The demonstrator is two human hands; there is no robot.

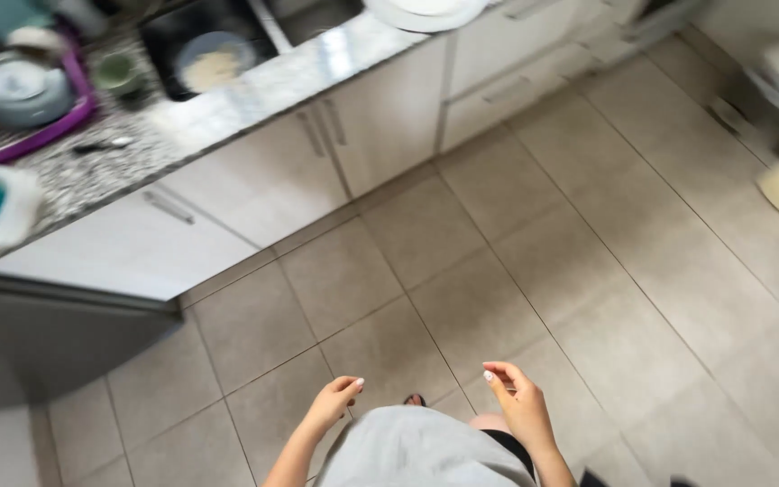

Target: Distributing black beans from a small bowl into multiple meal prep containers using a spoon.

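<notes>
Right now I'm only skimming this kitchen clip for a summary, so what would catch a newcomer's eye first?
The two bare hands at the bottom: the left hand and the right hand hang empty, fingers loosely curled, above the beige tiled floor. Next, at top left, the purple plastic tray holding a pale round lid sits on the speckled granite counter. Beside it, a black sink holds a round plate.

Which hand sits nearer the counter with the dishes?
Left, likely. The left hand hangs on the side of the counter and cupboards; the right hand hangs farther off. Both are empty.
</notes>
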